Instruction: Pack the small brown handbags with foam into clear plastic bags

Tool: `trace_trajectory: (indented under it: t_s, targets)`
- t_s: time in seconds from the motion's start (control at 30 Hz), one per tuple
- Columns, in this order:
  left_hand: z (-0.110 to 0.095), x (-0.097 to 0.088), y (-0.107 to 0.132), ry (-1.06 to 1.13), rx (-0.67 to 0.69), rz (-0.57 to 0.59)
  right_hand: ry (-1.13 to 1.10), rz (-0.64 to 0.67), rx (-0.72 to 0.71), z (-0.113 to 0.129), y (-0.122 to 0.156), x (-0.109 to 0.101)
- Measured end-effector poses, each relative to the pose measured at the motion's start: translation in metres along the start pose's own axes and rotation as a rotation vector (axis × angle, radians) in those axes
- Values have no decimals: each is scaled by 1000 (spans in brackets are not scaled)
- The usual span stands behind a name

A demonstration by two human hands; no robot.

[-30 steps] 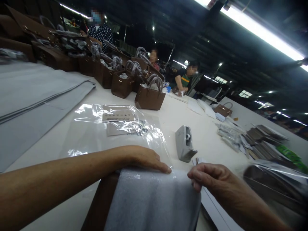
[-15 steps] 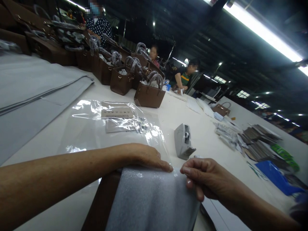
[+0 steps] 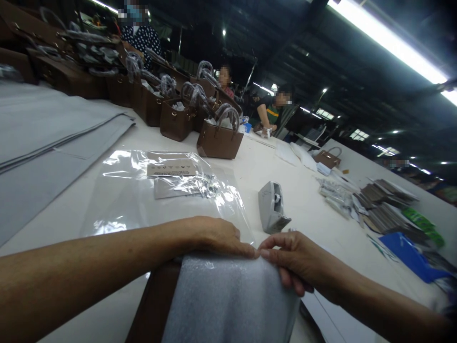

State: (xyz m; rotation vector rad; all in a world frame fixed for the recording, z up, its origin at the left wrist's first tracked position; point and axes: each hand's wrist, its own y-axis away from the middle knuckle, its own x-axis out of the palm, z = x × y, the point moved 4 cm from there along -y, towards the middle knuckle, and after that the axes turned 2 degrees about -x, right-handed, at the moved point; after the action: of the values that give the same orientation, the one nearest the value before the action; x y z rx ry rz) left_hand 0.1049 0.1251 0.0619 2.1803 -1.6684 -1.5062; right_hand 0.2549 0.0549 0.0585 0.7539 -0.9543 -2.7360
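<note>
A whitish foam sheet (image 3: 224, 300) covers part of a brown leather-like piece, perhaps a bag (image 3: 157, 300), at the bottom centre. My left hand (image 3: 217, 236) lies across the sheet's far edge, thumb stretched along it and fingers curled over the far side, mostly hidden. Thumb and forefinger of my right hand (image 3: 293, 259) are pinched together at the tip of my left thumb; whatever they hold is too small to make out. Its other fingers rest against the sheet's right side. Just beyond stands a grey tape dispenser (image 3: 272, 207).
A clear plastic bag (image 3: 121, 190) with printed cards lies beyond my left arm. Grey sheets (image 3: 53, 128) are stacked at left. Brown handbags (image 3: 219, 140) with wrapped handles line the back. Cardboard pieces (image 3: 389, 214) and a blue packet (image 3: 410, 257) lie right. Co-workers (image 3: 266, 114) stand behind.
My right hand has moved left, bringing its pinched fingertips against my left thumb. The left hand keeps its place on the foam edge; the view has shifted slightly.
</note>
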Motion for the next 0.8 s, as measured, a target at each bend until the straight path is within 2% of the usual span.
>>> trace_trajectory:
  t_s: [0.23,0.3,0.37,0.43,0.5,0.63,0.7,0.8]
  targets:
    - [-2,2,-1,-10,-2,-2,159,-3,38,7,0,-5]
    - [-1,2,0,0,-4,3,292,-73,-112,10,-3,-8]
    - [1,1,-1,26,-12,1,466,-190,-379,15,-5,-11]
    - [4,1,-2,41,-11,-7,574,-249,-614,17,-7,-11]
    - [5,1,-4,42,-3,-14,560,-204,-707,14,-9,-10]
    - [8,1,-7,52,8,-16,475,-19,-737,11,-3,-7]
    - [8,1,-8,60,9,-17,537,38,-771,12,5,-2]
    - [5,2,-8,59,16,-25,725,51,-816,14,10,6]
